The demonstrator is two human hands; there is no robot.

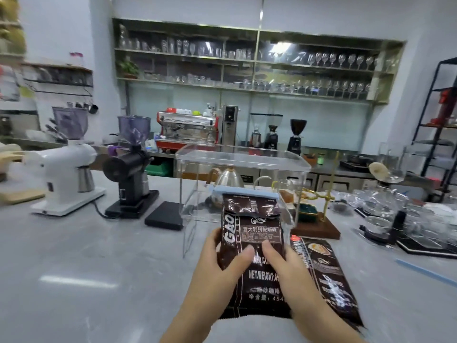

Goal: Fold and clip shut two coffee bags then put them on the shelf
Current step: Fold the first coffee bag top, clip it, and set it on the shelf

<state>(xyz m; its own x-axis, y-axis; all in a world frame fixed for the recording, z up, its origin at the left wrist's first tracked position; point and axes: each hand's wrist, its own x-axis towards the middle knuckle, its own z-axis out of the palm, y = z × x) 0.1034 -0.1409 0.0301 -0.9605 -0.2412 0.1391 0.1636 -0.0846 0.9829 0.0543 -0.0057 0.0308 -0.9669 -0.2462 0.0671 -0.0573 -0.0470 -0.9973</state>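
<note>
Both hands grip one dark coffee bag (252, 246) from either side and hold it upright above the grey bench (86, 268). The left hand (217, 266) wraps the bag's left edge, thumb lying across the printed front; the right hand (284, 266) curls round the right edge, its thumb also on the front. The bag's top is folded over and a pale blue clip (244, 191) runs across the fold. Just behind the bag stands a clear acrylic shelf (243, 158) on the bench. A second coffee bag (329, 276) lies flat on the bench beside the right hand, partly hidden by the forearm. A second blue clip (425, 272) lies on the bench further right. Two grinders, white (65, 159) and black (131, 164), stand on the left.
</note>
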